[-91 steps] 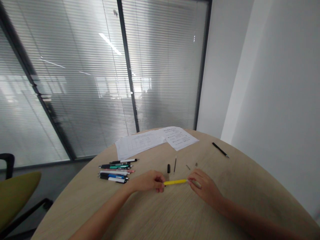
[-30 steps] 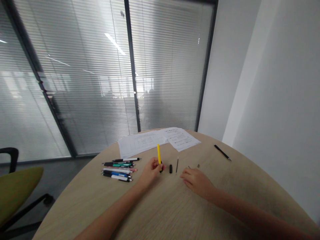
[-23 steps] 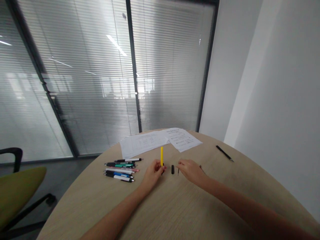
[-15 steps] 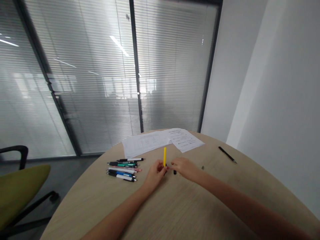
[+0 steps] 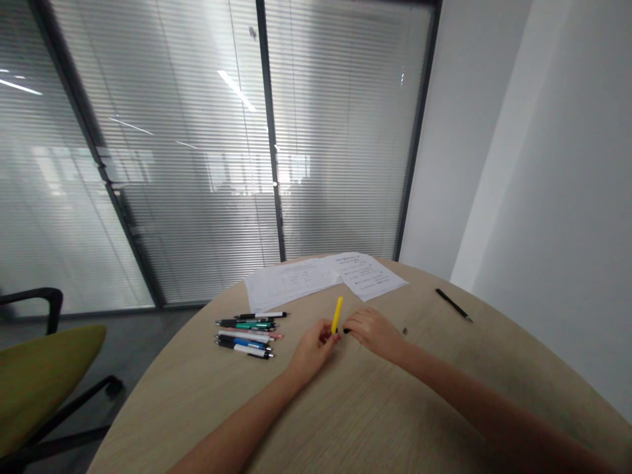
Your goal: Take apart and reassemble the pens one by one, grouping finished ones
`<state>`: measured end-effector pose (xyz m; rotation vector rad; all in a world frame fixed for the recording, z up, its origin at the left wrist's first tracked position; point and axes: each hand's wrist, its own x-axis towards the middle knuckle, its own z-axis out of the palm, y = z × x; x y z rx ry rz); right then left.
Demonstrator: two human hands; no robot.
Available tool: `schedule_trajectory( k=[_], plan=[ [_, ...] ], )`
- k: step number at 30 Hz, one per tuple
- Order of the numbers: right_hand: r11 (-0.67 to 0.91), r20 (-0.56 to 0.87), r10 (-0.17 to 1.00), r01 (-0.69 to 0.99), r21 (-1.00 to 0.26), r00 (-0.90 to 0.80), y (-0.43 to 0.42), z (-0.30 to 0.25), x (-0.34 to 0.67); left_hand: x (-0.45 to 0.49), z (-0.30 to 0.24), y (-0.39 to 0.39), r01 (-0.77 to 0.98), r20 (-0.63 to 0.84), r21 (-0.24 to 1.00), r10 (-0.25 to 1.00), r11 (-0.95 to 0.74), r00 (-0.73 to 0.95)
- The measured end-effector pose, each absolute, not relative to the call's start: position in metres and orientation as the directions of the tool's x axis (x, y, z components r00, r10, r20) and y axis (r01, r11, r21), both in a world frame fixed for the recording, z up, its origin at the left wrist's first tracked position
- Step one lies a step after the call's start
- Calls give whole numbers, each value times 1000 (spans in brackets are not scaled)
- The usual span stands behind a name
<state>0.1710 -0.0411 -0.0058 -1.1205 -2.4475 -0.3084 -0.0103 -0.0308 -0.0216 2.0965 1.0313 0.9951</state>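
My left hand is closed around the lower end of a yellow pen barrel, which stands nearly upright and leans slightly right. My right hand lies just right of it on the round wooden table, fingers curled over a small black pen part at its fingertips. Whether the fingers grip that part is hidden. A tiny dark piece rests on the table to the right of my right hand.
A row of several pens lies to the left. Two printed sheets lie at the table's far edge. A black pen lies far right. An olive chair stands at the left, with glass walls and blinds behind.
My left hand lifted the yellow barrel from lying flat to upright. My right hand let go of its end and slid left over the small black parts, up to the barrel.
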Motion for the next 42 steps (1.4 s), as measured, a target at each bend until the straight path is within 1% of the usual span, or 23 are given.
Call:
schedule_trajectory(
  k=[2, 3, 5, 7, 9, 12, 14, 18, 24, 27, 31, 34, 38, 42],
  plan=[
    [589, 591, 718, 774, -233, -368, -46, 0, 175, -10, -21, -33, 439, 367, 701, 812, -562, 453],
    [557, 624, 742, 743, -371, -245, -49, 4, 177, -10, -20, -34, 456, 370, 678, 804, -577, 466],
    [505, 623, 782, 617, -603, -31, -56, 12, 183, -10, -19, -36, 484, 372, 639, 791, -598, 486],
    [483, 591, 798, 460, -745, 121, -64, 21, 186, -10, -19, -38, 500, 367, 603, 773, -621, 518],
    [483, 558, 806, 326, -813, 198, -73, 29, 187, -11, -19, -40, 510, 359, 558, 744, -655, 564],
    [480, 527, 826, 239, -844, 200, -86, 33, 185, -12, -18, -42, 529, 338, 488, 709, -694, 619],
    [468, 511, 842, 237, -851, 175, -92, 32, 183, -12, -18, -43, 547, 324, 458, 704, -701, 632],
    [430, 466, 870, 216, -877, 161, -96, 26, 183, -11, -18, -44, 556, 301, 440, 699, -706, 649],
    [392, 415, 896, 154, -907, 157, -95, 20, 186, -12, -18, -45, 559, 325, 371, 667, -742, 670],
    [404, 436, 888, 204, -892, 145, -96, 20, 187, -12, -17, -46, 572, 321, 351, 669, -742, 671],
    [456, 516, 847, 323, -829, 129, -97, 20, 190, -12, -15, -47, 579, 310, 336, 668, -743, 676],
    [455, 533, 836, 376, -807, 132, -96, 18, 192, -12, -16, -47, 572, 337, 335, 662, -749, 669],
    [444, 535, 832, 403, -800, 146, -92, 16, 193, -12, -18, -46, 568, 376, 339, 661, -750, 649],
    [434, 519, 842, 386, -814, 149, -90, 14, 193, -12, -18, -46, 567, 397, 329, 655, -755, 643]
  ],
)
